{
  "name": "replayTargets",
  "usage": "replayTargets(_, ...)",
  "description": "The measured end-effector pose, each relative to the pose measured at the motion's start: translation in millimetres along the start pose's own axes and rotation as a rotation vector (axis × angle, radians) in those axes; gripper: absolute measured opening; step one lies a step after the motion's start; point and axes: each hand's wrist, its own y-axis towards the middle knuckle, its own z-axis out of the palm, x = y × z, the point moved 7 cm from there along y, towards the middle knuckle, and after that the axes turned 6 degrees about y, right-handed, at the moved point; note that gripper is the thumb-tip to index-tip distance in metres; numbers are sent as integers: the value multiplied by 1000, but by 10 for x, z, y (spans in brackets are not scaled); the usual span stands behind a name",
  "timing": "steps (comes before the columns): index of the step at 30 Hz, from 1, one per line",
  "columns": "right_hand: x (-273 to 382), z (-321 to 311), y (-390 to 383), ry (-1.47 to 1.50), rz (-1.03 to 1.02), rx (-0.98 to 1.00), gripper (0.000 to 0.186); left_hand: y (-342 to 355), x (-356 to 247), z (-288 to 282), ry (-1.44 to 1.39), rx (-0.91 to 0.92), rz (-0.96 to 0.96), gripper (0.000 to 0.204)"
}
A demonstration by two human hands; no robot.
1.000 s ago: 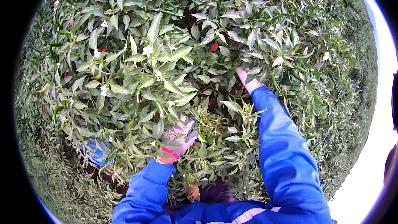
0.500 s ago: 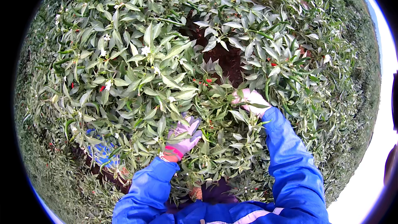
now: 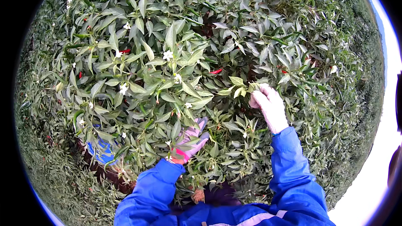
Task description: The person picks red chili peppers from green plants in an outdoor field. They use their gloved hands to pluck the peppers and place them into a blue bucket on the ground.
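Chilli pepper plants point(image 3: 167, 83) with green leaves and white blossoms surround both hands. My left hand point(image 3: 192, 140), in a lilac glove with a pink cuff, reaches into the foliage at lower middle. Its visible fingers are apart and nothing shows in them; leaves cover part of it. To the right, my gloved right hand point(image 3: 270, 105) is closed with its fingertips on a leafy pepper shoot point(image 3: 238, 86), which points left. A red chilli point(image 3: 216, 71) lies among the leaves up and left of that hand.
At lower left a blue object point(image 3: 100, 150) shows partly through the leaves beside bare brown soil point(image 3: 113, 178). Green chillies point(image 3: 77, 117) and more red ones point(image 3: 80, 75) hang around. Dense plants extend to every side.
My right hand has risen slightly and moved right, clear of the leaves that partly covered it. The shoot at its fingers now shows plainly. My left hand has shifted slightly right.
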Motion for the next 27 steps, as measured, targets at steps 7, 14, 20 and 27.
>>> replayTargets(7, 297, 1021, -507, -531, -666, 423, 19, 126, -129, -264, -236, -99, 97, 61)
replayTargets(14, 86, 1425, -381, -601, -599, 403, 12, 263, 195, 129, 61, 102, -102, 49)
replayTargets(20, -9, 1464, -181, -80, -320, 240, 22, 350, 445, 227, -205, -132, -102, 37)
replayTargets(27, -418, 1415, 442, 19, -143, -18, 22, 101, 597, 398, 23, -233, -48, 49)
